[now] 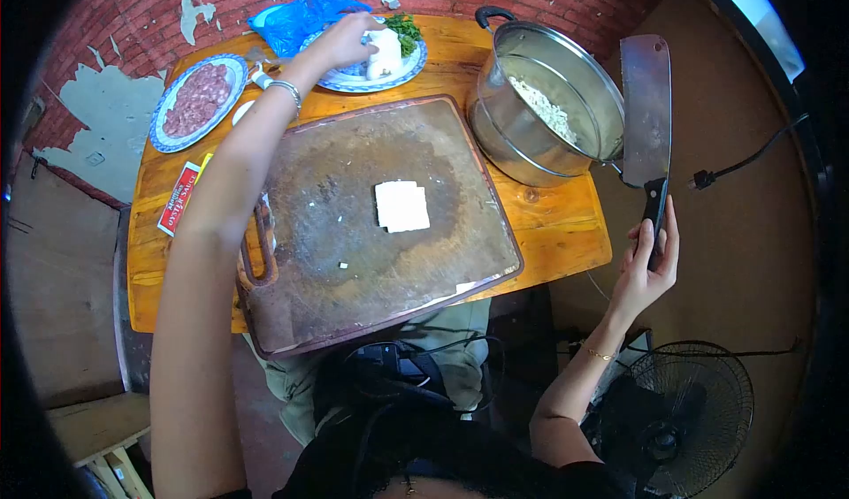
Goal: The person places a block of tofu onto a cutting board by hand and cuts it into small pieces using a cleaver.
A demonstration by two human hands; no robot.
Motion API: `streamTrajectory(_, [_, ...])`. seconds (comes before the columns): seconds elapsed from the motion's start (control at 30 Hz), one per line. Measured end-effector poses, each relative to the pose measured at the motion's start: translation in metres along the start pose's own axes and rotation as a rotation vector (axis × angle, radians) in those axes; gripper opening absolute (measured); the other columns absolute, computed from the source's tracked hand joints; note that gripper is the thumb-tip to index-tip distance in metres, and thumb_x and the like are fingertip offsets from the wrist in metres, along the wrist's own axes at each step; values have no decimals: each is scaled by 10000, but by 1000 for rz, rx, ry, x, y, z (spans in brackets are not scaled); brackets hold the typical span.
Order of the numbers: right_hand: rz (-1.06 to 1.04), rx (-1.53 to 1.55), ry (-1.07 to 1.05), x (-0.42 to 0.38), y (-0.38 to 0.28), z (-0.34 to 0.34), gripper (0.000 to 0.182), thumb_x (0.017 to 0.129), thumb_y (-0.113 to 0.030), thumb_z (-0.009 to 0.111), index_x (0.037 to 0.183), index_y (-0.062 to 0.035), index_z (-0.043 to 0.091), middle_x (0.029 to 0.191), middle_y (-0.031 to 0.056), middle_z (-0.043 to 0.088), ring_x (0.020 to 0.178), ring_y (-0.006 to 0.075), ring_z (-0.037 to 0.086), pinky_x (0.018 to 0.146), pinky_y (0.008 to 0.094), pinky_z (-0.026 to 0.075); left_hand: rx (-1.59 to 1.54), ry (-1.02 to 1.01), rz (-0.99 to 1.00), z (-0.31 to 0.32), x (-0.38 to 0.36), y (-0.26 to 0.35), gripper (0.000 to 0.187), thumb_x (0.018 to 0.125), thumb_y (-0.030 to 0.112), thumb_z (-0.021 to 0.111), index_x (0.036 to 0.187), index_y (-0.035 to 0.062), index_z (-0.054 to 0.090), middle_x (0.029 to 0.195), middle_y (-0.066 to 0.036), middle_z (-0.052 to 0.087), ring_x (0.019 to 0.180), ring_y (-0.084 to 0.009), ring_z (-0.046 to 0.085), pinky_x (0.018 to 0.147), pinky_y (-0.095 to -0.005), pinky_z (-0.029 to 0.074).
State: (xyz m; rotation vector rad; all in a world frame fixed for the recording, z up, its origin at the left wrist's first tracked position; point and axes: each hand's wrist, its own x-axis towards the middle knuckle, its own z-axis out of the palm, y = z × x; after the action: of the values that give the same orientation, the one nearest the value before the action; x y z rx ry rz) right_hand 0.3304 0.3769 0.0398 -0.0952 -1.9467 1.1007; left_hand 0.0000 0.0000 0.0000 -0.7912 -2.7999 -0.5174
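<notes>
At the far side of the table my left hand [343, 43] has its fingers curled round a pale white chunk [384, 55] on a blue-rimmed plate [414, 68]. Green herbs [403, 30] lie on that plate beside the chunk. Out to the right, my right hand [651, 259] grips the black handle of a cleaver [646, 110], whose wide blade points up, next to the pot. Between my arms lies a worn cutting board [332, 181] bearing a few stacked white slices [402, 206] and small white bits.
A steel pot [504, 141] with chopped white pieces stands at the right. On the left are a plate of ground meat [198, 99] and a red oyster sauce packet [179, 200]. A blue plastic bag [292, 27] sits at the back. A fan [681, 419] stands low right.
</notes>
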Motion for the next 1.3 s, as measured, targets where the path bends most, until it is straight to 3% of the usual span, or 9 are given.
streamTrajectory(0.2, [-30, 19, 66, -27, -3, 3, 415, 933, -47, 552, 1344, -33, 493, 753, -10, 572, 517, -15, 351, 448, 144, 239, 189, 183, 116, 33, -16, 2, 431, 861, 171, 591, 1261, 13, 556, 1272, -173, 540, 1200, -313, 495, 1043, -372, 377])
streamTrajectory(0.33, [-2, -23, 71, -38, -1, -3, 418, 927, -34, 555, 1341, -28, 494, 754, -11, 574, 521, -14, 351, 454, 144, 246, -104, 309, -38, 35, -5, -20, 382, 861, 253, 598, 1171, 32, 626, 1291, -199, 540, 1131, -328, 557, 974, -381, 439])
streamTrajectory(0.47, [-109, -37, 113, -41, 15, -9, 398, 940, -32, 542, 1336, -31, 497, 756, 12, 597, 468, -21, 324, 398, 140, 223, -240, 179, -149, 29, 22, -50, 369, 828, 355, 648, 988, 28, 706, 951, -192, 691, 895, -345, 661, 829, -409, 505])
streamTrajectory(0.6, [-80, -31, 218, -47, 10, -5, 383, 948, -31, 514, 1330, -16, 487, 781, 41, 602, 452, -12, 333, 386, 141, 237, -274, 34, -166, 19, 50, -38, 469, 774, 433, 689, 872, -26, 706, 858, -203, 694, 854, -319, 674, 798, -391, 515])
streamTrajectory(0.7, [-109, -36, 222, -46, 9, -4, 384, 953, -37, 503, 1336, -15, 476, 791, 51, 602, 450, -10, 333, 382, 144, 239, -118, -130, -336, 12, 67, -23, 472, 766, 462, 707, 811, -8, 707, 719, -130, 682, 684, -217, 659, 644, -357, 520])
streamTrajectory(0.73, [-107, -36, 225, -47, 11, -5, 394, 951, -30, 508, 1342, -13, 466, 796, 57, 605, 462, -8, 340, 390, 143, 250, -19, -85, -291, 15, 73, -25, 553, 683, 538, 736, 721, -12, 699, 663, -132, 674, 630, -236, 664, 601, -368, 529])
streamTrajectory(0.83, [-93, -16, 229, -48, 18, -2, 415, 945, -18, 517, 1354, -8, 445, 805, 70, 611, 486, -5, 357, 406, 142, 270, 141, -76, -457, 7, 71, 3, 624, 635, 515, 750, 951, -20, 702, 1028, -225, 672, 980, -307, 659, 825, -398, 532])
streamTrajectory(0.93, [-82, 11, 234, -46, 22, 5, 409, 948, -22, 505, 1353, -14, 448, 801, 70, 611, 470, -2, 352, 395, 147, 259, 112, -83, -541, 10, 73, 10, 637, 610, 486, 763, 1007, -7, 692, 1113, -209, 651, 1022, -307, 645, 864, -375, 523])
streamTrajectory(1.3, [-96, 24, 239, -41, 24, 21, 413, 938, -8, 513, 1346, -7, 453, 804, 84, 618, 468, 10, 378, 400, 145, 276, -299, -102, -761, 10, 75, -11, 411, 684, 346, 659, 954, 38, 698, 967, -162, 687, 908, -260, 679, 721, -373, 571])
